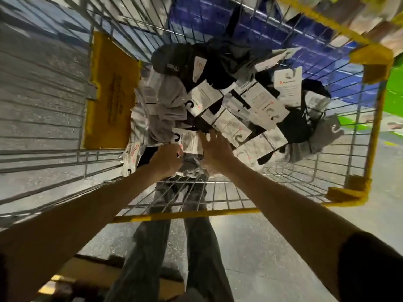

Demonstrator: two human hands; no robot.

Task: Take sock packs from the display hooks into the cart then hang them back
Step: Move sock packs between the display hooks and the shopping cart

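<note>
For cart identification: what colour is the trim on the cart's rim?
The rim trim is yellow; head view shows it.

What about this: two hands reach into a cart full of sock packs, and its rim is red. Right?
No. The head view shows the cart's rim is yellow, not red. The left hand and right hand do reach into it, among the sock packs.

Inside silver wire shopping cart with yellow trim: heap of card-banded fabric sock packs. Against its left wall: flat yellow plastic panel. At heap's near edge: left hand, right hand, white-carded grey sock pack between them
</note>
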